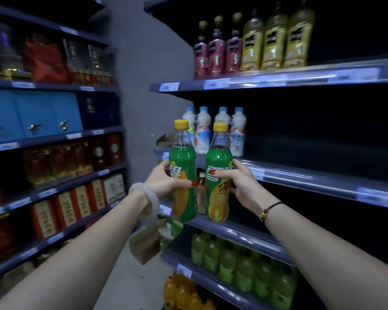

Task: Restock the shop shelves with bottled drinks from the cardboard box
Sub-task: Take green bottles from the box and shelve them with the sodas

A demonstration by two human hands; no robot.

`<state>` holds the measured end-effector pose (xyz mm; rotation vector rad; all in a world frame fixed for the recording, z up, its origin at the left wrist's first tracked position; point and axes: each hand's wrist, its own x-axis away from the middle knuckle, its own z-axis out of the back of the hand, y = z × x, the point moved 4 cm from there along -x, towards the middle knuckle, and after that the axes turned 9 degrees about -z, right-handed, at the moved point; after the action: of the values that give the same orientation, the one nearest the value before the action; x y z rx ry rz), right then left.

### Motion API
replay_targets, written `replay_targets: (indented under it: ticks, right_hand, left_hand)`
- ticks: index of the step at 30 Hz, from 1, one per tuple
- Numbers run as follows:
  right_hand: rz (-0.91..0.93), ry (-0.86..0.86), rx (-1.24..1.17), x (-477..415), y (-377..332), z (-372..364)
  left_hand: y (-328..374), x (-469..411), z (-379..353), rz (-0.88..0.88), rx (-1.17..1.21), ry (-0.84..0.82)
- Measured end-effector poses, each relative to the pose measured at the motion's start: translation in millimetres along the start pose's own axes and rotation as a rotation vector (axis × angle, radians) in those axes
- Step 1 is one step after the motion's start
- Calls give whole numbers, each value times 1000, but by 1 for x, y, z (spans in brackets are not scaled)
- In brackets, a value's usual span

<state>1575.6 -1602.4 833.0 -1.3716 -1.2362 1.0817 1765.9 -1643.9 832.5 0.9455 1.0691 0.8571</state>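
The left hand [160, 181] has fingers and thumb wrapped round the left green soda bottle [183, 157], and the right hand [242, 183] grips the right green soda bottle [218, 157] the same way. Both bottles are upright, caps up, side by side just in front of the row of white drink bottles [203, 130]. The bare shelf [311, 175] runs to the right of that white row, so the right hand looks nearer and I'd expect its bottle to go in first, still standing.

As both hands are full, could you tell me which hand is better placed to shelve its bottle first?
Right, probably. The right hand holds the right bottle next to the bare stretch of shelf beside the white bottles. The left hand and left bottle are farther from it.
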Motion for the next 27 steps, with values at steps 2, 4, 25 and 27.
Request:
replay_targets:
  ticks: [2, 4, 25, 27]
  right_hand:
    - [10, 74, 1, 27, -7, 32]
    - [19, 149, 8, 54, -14, 64]
    - [127, 731, 66, 359, -95, 463]
    - [123, 764, 68, 378, -101, 499]
  left_hand:
    - [13, 2, -37, -26, 44, -86]
    - [27, 6, -75, -40, 77, -169]
    - [172, 123, -546, -151, 308, -708]
    - [184, 133, -586, -156, 324, -728]
